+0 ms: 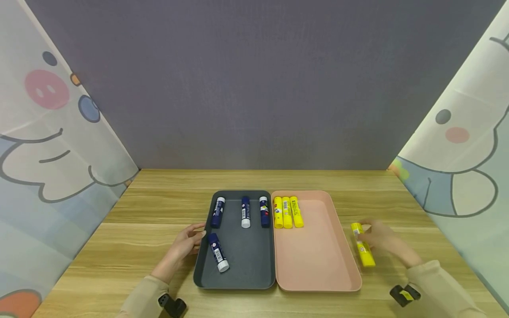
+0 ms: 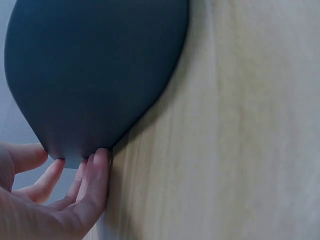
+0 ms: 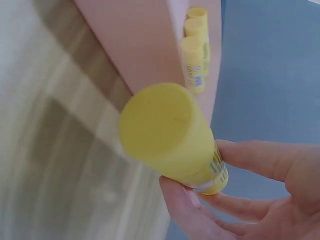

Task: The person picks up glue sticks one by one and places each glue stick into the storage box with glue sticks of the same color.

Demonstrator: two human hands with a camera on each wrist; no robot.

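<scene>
To the right of the pink tray (image 1: 346,247), my right hand (image 1: 379,236) pinches a yellow glue stick (image 1: 366,254) between thumb and fingers. In the right wrist view the near end of that glue stick (image 3: 157,122) points at the camera. On the other side, my left hand (image 1: 184,243) holds the left rim of the dark grey tray (image 1: 238,282), its fingertips (image 2: 101,155) against the outer wall. Several dark blue glue sticks (image 1: 218,252) with white ends lie spread in the grey tray. Three yellow glue sticks (image 1: 287,213) lie side by side at the pink tray's upper left.
Both trays stand side by side on a wooden table (image 1: 171,194). A dark grey panel (image 1: 262,88) rises behind it. Cartoon-printed sheets (image 1: 457,132) flank the table on both sides. A black strap device (image 1: 404,295) sits at each wrist.
</scene>
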